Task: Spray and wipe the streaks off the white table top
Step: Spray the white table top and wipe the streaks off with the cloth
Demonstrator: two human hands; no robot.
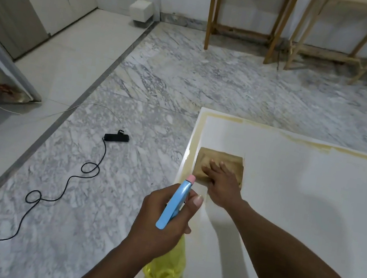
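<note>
The right hand point(221, 180) lies flat with fingers spread and pressed on a folded tan cloth point(217, 165), a soft matte rectangle sitting near the upper-left corner of the white table top point(299, 203), at centre frame; it grips nothing, only presses down. The left hand point(161, 216) is curled closed around the neck of a spray bottle point(175, 204), thumb up beside the glossy light-blue trigger head with its pink nozzle tip, the translucent yellow body hanging below the fist over the table's left edge. The table is smooth and matte, bordered by yellowish-brown streaks point(305, 142) along its far and left edges. Both forearms reach in from the lower frame. A black cable point(68, 183) snakes over the veined grey marble floor point(187, 75) at left.
</note>
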